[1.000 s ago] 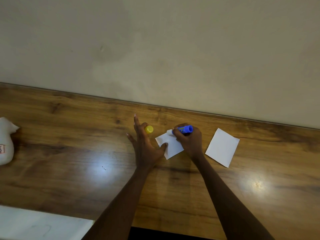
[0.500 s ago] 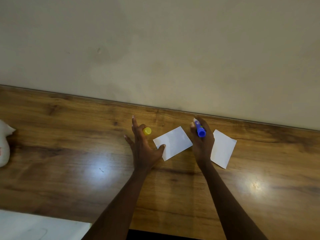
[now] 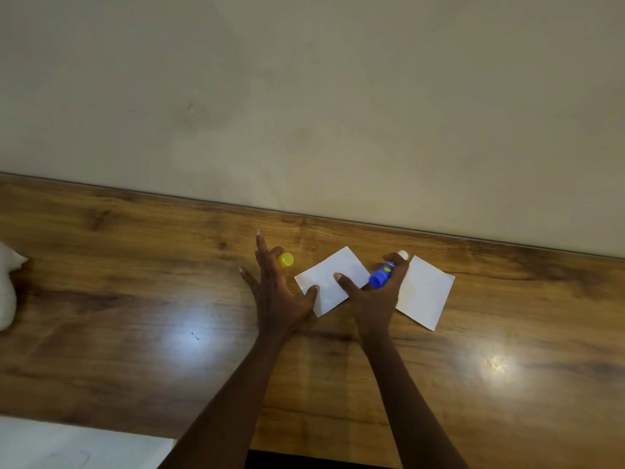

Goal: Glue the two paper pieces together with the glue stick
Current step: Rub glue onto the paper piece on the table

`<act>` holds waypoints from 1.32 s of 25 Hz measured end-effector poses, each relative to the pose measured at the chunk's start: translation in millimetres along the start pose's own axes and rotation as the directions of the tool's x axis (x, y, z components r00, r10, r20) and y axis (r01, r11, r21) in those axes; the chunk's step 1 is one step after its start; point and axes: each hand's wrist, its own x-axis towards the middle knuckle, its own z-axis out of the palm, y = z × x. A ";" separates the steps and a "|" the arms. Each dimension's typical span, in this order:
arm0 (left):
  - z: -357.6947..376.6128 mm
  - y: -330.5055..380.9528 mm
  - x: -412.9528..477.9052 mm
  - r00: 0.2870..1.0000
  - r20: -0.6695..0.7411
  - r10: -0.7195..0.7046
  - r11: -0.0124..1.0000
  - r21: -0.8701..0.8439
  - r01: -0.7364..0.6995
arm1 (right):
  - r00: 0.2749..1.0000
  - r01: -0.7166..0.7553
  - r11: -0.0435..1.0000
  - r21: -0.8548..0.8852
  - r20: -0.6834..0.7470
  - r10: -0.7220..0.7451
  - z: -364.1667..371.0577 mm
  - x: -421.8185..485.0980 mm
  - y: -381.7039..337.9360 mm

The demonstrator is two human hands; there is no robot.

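Observation:
Two white paper pieces lie on the wooden table (image 3: 135, 333). The left paper (image 3: 329, 270) sits between my hands; my left hand's (image 3: 275, 292) thumb rests on its near left corner. A yellow cap (image 3: 285, 260) is tucked between that hand's fingers. My right hand (image 3: 375, 296) holds the blue glue stick (image 3: 382, 274), its white tip (image 3: 402, 254) pointing away from me, and its thumb presses on the left paper. The right paper (image 3: 427, 294) lies flat, partly hidden under my right hand.
A beige wall (image 3: 304, 96) runs along the table's far edge. A white soft object (image 3: 6, 286) sits at the far left. A large white sheet (image 3: 77, 445) covers the near left corner.
My right hand lifted the glue stick off the left paper, swung right over the right paper, and now lays its thumb back on the left paper. My left hand has stayed put.

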 end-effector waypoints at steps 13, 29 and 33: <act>7.3 2.8 -5.1 0.998 -0.006 0.064 0.998 -0.011 -0.064 | 0.727 0.451 0.814 -0.366 0.680 -0.097 -26.8 51.7 -31.9; 2.5 14.4 -7.0 0.999 0.040 0.037 0.999 0.003 -0.037 | 0.941 0.081 0.990 0.114 0.319 -0.114 -2.3 23.4 -4.8; 2.8 14.0 -6.5 0.998 0.038 0.042 0.999 0.009 -0.042 | 0.969 0.063 0.997 0.043 0.238 -0.072 0.4 27.0 5.1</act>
